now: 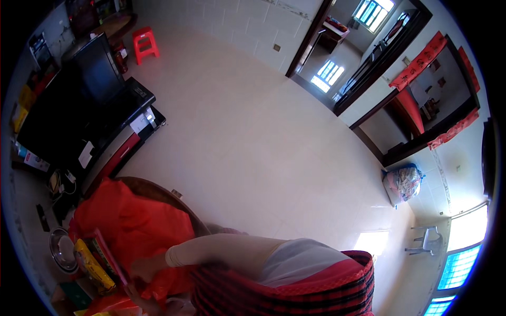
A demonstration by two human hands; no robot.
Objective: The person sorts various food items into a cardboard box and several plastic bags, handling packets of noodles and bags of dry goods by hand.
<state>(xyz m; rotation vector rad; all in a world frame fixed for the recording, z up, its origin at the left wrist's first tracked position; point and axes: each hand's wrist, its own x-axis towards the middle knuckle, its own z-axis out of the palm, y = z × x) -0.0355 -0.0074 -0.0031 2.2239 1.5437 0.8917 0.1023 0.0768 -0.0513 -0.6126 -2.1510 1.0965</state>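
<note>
My left hand (143, 302) is at the bottom left, with its fingers at the lower end of a flat pink-edged item (108, 256) that stands on a slant. Just above it, my right hand (146, 268), blurred and dim, reaches over a large red plastic bag (134, 217); its fingers are too dark to tell their grip. The bag spreads over a round brown table (152, 189). A yellow packet (93, 266) leans beside the pink-edged item. Behind the packet sits a shiny metal bowl (63, 251).
To the left is a black TV stand (134, 98) with a flat television (99, 67) and loose cables. A red plastic stool (145, 44) stands farther off. Across the tiled floor (253, 138) are doorways, a stuffed bag (405, 183) by the wall and a grey plastic chair (427, 241).
</note>
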